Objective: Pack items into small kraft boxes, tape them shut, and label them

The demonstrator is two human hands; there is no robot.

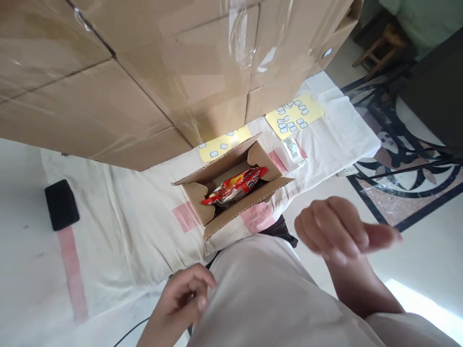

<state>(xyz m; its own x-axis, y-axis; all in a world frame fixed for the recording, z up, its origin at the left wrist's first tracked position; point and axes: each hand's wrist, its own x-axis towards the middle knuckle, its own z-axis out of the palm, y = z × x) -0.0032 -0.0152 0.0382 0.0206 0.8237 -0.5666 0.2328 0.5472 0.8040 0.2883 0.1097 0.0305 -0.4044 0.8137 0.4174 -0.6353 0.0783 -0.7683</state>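
While the left hand (pixel 186 294), loosely curled, hangs empty at the near left in the head view, the right hand (pixel 333 231) makes a fist around nothing visible at right. Beyond them, a shiny red plastic packet (pixel 237 187) lies inside an open brown cardboard box (pixel 194 196) on white cloth (pixel 119 212). The step seems a pause between handlings; reaching the packet would call for uncurled fingers above the near flap (pixel 244 207).

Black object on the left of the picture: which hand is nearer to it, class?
Left. The left hand is below and right of the black object in the picture; the right hand is farther, right of the open box.
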